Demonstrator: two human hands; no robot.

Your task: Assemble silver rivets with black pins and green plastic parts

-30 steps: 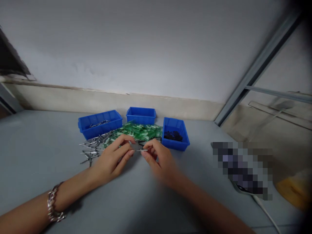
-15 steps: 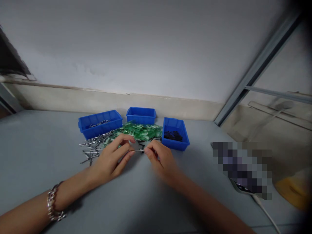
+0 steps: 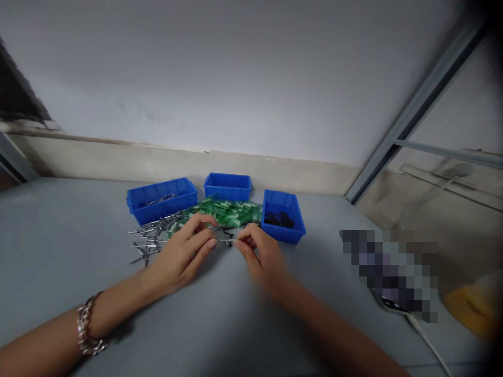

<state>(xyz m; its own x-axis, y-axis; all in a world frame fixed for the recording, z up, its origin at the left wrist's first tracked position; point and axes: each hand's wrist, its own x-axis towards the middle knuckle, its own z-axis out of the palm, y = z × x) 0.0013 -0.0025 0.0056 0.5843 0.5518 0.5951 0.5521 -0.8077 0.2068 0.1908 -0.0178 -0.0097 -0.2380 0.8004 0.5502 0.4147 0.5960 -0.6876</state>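
A thin metal rod (image 3: 226,240) runs level between my two hands above the grey table. My left hand (image 3: 184,251), with a chain bracelet at its wrist, pinches one end between thumb and fingertips. At the other end, the thumb and fingers of my right hand (image 3: 262,255) are closed on the rod; its tip there is hidden. Loose metal rods (image 3: 145,245) lie left of my left hand. Just behind my hands is a heap of small green packets (image 3: 226,210). Small black pieces (image 3: 229,235) rest on the table behind the rod.
A blue bin (image 3: 163,201) with metal pieces stands back left, another blue bin (image 3: 228,187) back centre. Right of the heap, a third blue bin (image 3: 282,214) holds dark small parts. A pixelated device (image 3: 389,272) with a white cable (image 3: 428,343) lies at the right, near something yellow (image 3: 469,311).
More bare rod shows between my fingertips, and a small thicker part near my right fingers is no longer seen there. Both hands stay almost in place.
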